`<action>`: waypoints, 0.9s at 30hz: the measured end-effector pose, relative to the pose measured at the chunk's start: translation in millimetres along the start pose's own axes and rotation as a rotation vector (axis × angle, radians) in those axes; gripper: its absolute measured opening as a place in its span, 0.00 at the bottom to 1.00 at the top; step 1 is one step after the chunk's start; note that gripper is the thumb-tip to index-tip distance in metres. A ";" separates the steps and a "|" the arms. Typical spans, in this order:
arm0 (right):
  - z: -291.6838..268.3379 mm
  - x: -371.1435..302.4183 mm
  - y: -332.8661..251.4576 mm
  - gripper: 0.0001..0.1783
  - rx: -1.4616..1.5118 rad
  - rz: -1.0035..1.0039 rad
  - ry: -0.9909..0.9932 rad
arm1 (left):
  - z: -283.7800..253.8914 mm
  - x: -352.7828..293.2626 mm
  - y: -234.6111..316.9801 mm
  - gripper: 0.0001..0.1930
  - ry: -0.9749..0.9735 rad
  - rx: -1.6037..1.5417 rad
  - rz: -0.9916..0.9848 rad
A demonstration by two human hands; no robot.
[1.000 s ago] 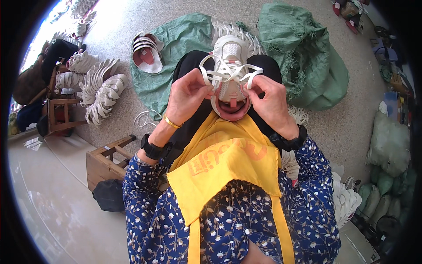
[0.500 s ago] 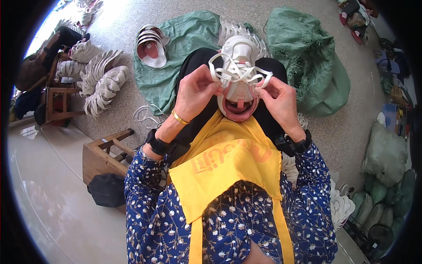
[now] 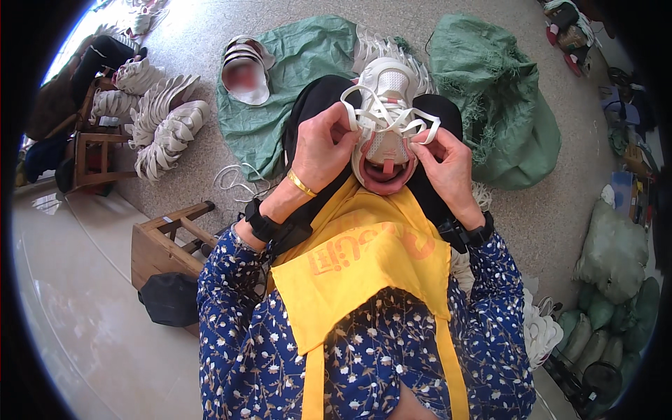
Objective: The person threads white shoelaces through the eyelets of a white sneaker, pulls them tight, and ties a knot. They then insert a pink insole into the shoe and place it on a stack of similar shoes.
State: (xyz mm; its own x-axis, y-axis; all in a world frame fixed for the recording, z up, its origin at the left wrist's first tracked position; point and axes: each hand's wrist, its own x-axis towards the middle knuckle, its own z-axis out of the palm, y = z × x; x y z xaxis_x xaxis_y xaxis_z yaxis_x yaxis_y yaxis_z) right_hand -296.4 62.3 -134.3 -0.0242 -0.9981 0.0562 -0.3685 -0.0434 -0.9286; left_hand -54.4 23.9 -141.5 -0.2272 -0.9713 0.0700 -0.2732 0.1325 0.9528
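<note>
A white sneaker [image 3: 390, 78] with a pink lining rests between my knees, its toe pointing away from me. White shoelaces [image 3: 381, 117] criss-cross over its tongue and stand up in loose loops on both sides. My left hand [image 3: 322, 145] pinches the lace at the left of the shoe, thumb against fingers. At the right side, my right hand [image 3: 448, 164] pinches the other part of the lace in the same way. The shoe's opening faces me, with a pink pull tab [image 3: 388, 166] at the tongue's top.
Green sacking [image 3: 301, 52] lies on the floor ahead, with stacked shoe uppers [image 3: 245, 70] on its left part. A bunched green sack [image 3: 483, 77] is at the right. Wooden stools [image 3: 164, 245] stand at the left, near rows of white shoe uppers [image 3: 171, 133].
My left hand has shifted slightly right, closer to the shoe. Both hands keep their pinch on the laces, and the lace loops have changed shape a little.
</note>
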 end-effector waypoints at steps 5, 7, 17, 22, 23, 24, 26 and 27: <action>1.0 -0.1 -1.7 0.05 -0.021 -0.007 0.008 | 8.8 -3.0 16.8 0.07 0.063 0.238 0.289; 0.5 0.0 -1.9 0.05 -0.030 -0.011 0.009 | 16.5 -2.2 19.1 0.07 0.070 0.284 0.346; -6.3 -0.6 4.1 0.03 0.175 0.057 0.032 | 7.6 -3.0 7.2 0.07 0.077 0.090 0.184; -2.4 1.0 -5.5 0.04 -0.118 -0.106 0.000 | 15.0 -4.2 12.6 0.07 0.061 0.259 0.309; -2.9 1.9 -8.1 0.05 -0.184 -0.187 0.004 | 14.4 -4.3 13.0 0.08 0.047 0.264 0.294; -3.5 2.0 -6.9 0.06 -0.125 -0.132 0.013 | 13.6 -4.9 13.4 0.09 0.048 0.215 0.261; -5.8 2.6 -5.1 0.08 -0.013 -0.019 0.033 | 13.2 -6.8 12.0 0.10 0.045 0.109 0.196; -9.3 -0.1 -7.0 0.09 -0.125 -0.061 0.076 | 11.3 -8.3 12.9 0.10 0.027 0.142 0.223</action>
State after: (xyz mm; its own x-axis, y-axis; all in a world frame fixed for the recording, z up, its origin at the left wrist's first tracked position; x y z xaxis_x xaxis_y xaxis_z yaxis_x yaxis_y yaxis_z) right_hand -302.5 63.2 -124.4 -0.0662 -0.9875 0.1432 -0.4844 -0.0937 -0.8698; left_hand -66.6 36.0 -133.1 -0.2720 -0.9198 0.2830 -0.3480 0.3682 0.8622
